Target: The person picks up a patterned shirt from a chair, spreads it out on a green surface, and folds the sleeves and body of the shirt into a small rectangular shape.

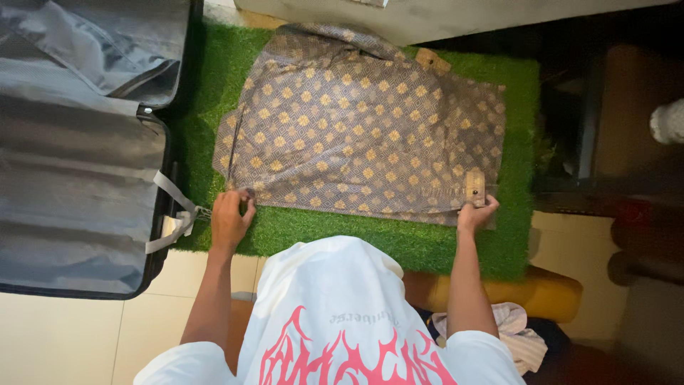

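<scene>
A brown patterned shirt [363, 121] with yellow flower-like dots lies spread flat on a green artificial grass mat [399, 242]. My left hand [229, 217] pinches the shirt's near left corner. My right hand [476, 212] grips the near right corner, by a cuff with a button. Both arms reach forward from my white T-shirt with a pink print.
An open suitcase [78, 178] with grey lining and straps lies on the left, touching the mat. A striped cloth [524, 335] lies near my right elbow beside a yellow cushion [548, 292]. Dark furniture stands at the right. The floor has pale tiles.
</scene>
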